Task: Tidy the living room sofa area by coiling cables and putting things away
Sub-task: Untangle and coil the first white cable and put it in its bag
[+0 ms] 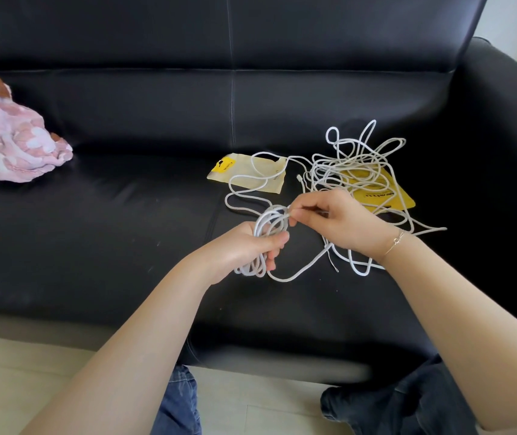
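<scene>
Near the sofa seat's front edge, left hand grips the light, limp cable coil; right hand fingers pinch a loop, best held there.

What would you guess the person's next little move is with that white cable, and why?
Probably one more wrap: the right hand pinches the strand at the top of the coil gripped by the left hand, while a loose cable tangle lies uncoiled on the sofa.
</scene>
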`<state>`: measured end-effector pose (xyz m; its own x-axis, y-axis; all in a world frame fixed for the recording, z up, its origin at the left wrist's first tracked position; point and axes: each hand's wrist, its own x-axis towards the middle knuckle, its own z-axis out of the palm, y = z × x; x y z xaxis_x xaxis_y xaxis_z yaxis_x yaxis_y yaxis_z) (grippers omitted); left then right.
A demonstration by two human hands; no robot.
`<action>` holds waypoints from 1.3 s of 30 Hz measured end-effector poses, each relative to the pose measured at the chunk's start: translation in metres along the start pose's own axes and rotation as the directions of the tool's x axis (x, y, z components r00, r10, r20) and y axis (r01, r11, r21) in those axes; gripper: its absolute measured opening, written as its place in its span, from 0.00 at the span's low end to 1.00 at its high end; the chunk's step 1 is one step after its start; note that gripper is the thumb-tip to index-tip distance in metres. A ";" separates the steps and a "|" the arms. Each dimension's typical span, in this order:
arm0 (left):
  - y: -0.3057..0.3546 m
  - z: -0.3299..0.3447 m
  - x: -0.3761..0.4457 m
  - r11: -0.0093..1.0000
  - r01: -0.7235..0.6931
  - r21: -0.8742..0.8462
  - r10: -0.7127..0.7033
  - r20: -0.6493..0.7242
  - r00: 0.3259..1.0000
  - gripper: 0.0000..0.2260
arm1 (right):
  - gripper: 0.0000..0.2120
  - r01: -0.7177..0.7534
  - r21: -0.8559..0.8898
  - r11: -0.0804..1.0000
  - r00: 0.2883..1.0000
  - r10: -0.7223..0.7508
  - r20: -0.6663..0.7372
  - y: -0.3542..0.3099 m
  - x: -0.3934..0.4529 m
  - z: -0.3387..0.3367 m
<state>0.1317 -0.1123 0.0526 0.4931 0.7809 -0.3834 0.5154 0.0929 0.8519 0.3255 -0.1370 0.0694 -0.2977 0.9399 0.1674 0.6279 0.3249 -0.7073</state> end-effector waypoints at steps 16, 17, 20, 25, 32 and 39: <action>0.001 0.011 0.000 0.981 0.037 0.189 -0.028 -0.054 0.998 0.13 | 0.15 0.012 -0.313 0.950 1.000 -0.020 -0.021 -0.009 -0.001 0.011; 0.002 0.012 0.000 0.978 0.035 0.207 -0.024 -0.053 0.998 0.12 | 0.15 0.016 -0.321 0.947 1.000 -0.022 -0.014 -0.010 -0.001 0.011; 0.004 0.015 -0.002 0.970 0.026 0.242 -0.020 -0.027 0.999 0.11 | 0.12 -0.017 -0.376 0.926 0.999 0.000 -0.045 -0.005 0.001 0.013; 0.007 0.015 -0.001 0.952 0.074 0.296 -0.046 -0.102 0.994 0.13 | 0.04 0.049 -0.414 0.909 0.997 -0.066 -0.028 -0.003 0.002 0.021; 0.006 0.008 -0.001 0.987 0.104 0.121 -0.105 -0.003 0.995 0.08 | 0.07 0.087 -0.399 0.913 0.994 -0.103 -0.020 -0.005 0.003 0.025; 0.003 -0.004 -0.003 0.993 0.108 -0.048 -0.112 -0.077 0.991 0.16 | 0.13 -0.084 -0.303 0.949 0.996 0.070 -0.057 0.002 -0.001 -0.004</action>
<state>0.1291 -0.1120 0.0579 0.3771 0.8108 -0.4477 0.5317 0.2062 0.8214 0.3303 -0.1368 0.0708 -0.2113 0.9648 0.1568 0.8390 0.2613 -0.4773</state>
